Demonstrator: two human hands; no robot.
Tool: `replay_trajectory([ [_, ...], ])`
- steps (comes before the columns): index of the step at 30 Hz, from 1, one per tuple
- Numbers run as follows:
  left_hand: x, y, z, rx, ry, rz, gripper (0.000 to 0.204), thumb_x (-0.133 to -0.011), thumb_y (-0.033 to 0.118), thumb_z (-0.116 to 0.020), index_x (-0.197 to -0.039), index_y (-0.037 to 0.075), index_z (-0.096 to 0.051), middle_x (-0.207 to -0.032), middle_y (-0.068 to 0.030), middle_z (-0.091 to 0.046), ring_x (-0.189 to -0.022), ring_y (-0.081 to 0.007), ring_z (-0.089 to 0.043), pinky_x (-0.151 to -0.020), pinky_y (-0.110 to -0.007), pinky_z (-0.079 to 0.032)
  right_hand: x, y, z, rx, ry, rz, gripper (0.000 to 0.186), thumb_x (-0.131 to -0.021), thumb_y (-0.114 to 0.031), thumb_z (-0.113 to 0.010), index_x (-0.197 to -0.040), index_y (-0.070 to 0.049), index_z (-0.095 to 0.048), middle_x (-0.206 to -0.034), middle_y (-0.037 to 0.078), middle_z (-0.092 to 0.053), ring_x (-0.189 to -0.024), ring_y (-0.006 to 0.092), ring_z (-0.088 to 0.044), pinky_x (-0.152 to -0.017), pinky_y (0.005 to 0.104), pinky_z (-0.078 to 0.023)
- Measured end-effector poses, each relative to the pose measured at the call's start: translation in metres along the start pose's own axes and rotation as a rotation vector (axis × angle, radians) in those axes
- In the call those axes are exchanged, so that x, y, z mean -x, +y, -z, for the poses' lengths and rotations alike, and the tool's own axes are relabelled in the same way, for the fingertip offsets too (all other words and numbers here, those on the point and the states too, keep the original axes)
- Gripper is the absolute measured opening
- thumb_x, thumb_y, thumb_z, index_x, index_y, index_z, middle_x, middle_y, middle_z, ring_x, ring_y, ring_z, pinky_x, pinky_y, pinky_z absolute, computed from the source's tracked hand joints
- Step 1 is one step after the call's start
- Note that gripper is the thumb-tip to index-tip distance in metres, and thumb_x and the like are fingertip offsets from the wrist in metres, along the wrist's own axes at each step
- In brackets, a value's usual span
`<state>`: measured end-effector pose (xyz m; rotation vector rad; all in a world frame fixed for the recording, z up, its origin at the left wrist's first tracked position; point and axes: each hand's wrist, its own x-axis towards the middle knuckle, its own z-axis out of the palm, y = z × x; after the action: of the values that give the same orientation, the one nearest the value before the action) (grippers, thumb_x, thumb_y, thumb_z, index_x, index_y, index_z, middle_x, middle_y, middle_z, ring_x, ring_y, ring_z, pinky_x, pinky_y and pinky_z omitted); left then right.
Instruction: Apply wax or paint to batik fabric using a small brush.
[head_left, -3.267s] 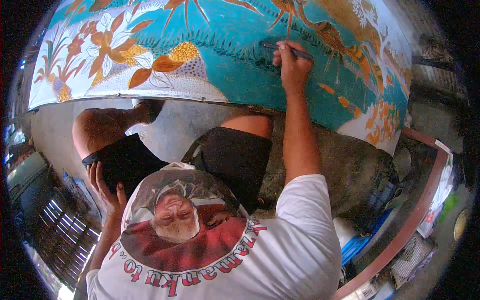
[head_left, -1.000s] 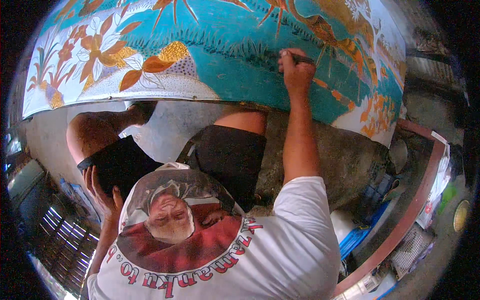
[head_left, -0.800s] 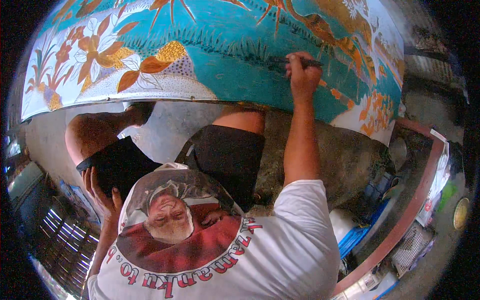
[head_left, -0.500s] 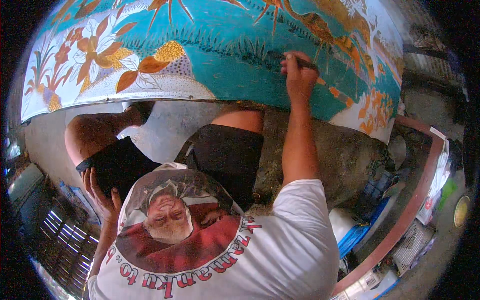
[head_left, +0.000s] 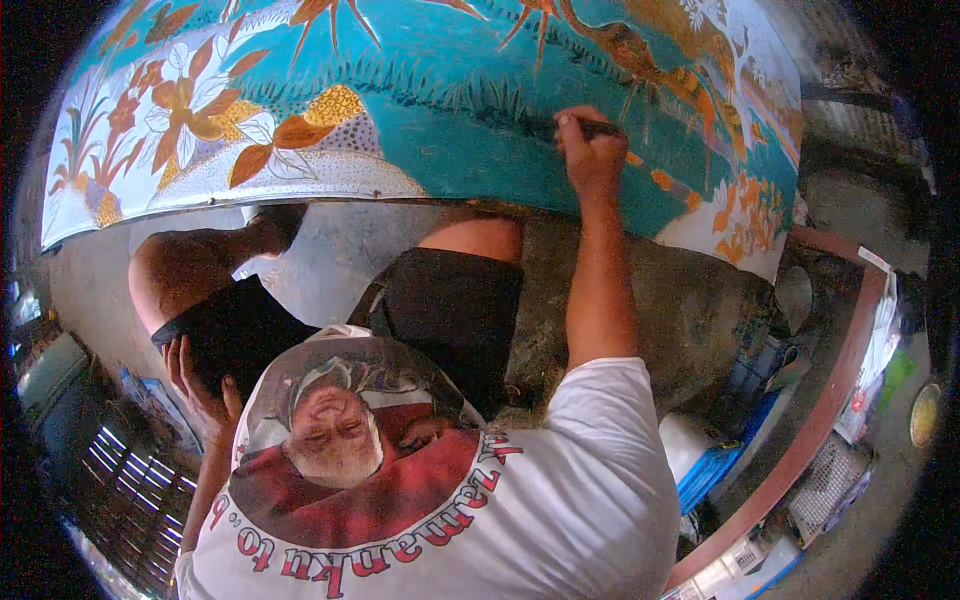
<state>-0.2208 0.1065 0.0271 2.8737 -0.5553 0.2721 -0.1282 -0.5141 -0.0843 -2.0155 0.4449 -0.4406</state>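
A large painting (head_left: 470,165) on a teal ground spreads across the top of the view, with flowers, birds and dark grass tufts (head_left: 485,98) on it. My right hand (head_left: 592,158) is closed around a dark, slim paintbrush (head_left: 603,129), just right of the grass tufts. The brush tip is too small and dark to make out; I cannot tell whether it touches the surface. Down at the left, my left hand (head_left: 205,392) lies on my thigh over the black shorts (head_left: 235,335), fingers stretched out and holding nothing.
The painting's lower edge bends above my knees. At the right runs a reddish-brown beam (head_left: 815,440), with blue folded material (head_left: 712,478) and a pale perforated basket (head_left: 828,485) beside it. A dark slatted rack (head_left: 130,490) stands at the lower left. Grey floor (head_left: 640,300) shows beneath.
My right hand with the paintbrush has shifted slightly left along the painting. My left hand stays on my thigh.
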Motion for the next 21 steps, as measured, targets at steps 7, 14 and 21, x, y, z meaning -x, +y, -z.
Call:
replay_trajectory([
  [7,0.001,0.001,0.001,0.012,-0.011,0.010,0.077,-0.101,0.054,-0.051,-0.155,0.000,-0.041,-0.156,-0.0259,-0.041,-0.149,-0.0476,-0.033,-0.122,-0.059,-0.024,0.007,-0.002,0.009,-0.316,0.221,-0.085,0.012,-0.097,-0.010,-0.067,-0.097,0.000,-0.072,-0.079,0.008,-0.071,-0.065,0.0137,-0.064,-0.059,0.0297,-0.054],
  [14,0.000,0.000,0.003,-0.019,-0.022,-0.010,0.075,-0.100,0.050,-0.052,-0.155,0.000,-0.040,-0.156,-0.0251,-0.042,-0.148,-0.0482,-0.033,-0.123,-0.060,-0.024,0.009,-0.006,0.006,-0.232,0.191,-0.068,0.013,-0.098,-0.011,-0.067,-0.098,0.000,-0.073,-0.080,0.009,-0.072,-0.067,0.0145,-0.067,-0.060,0.0300,-0.055],
  [21,0.003,-0.004,0.001,-0.007,-0.023,-0.009,0.074,-0.101,0.049,-0.052,-0.155,-0.001,-0.040,-0.156,-0.0249,-0.041,-0.148,-0.0477,-0.034,-0.122,-0.060,-0.025,0.010,0.008,0.005,-0.224,0.103,-0.084,0.016,-0.097,-0.014,-0.068,-0.096,0.001,-0.072,-0.077,0.008,-0.071,-0.064,0.0135,-0.066,-0.058,0.0297,-0.054],
])
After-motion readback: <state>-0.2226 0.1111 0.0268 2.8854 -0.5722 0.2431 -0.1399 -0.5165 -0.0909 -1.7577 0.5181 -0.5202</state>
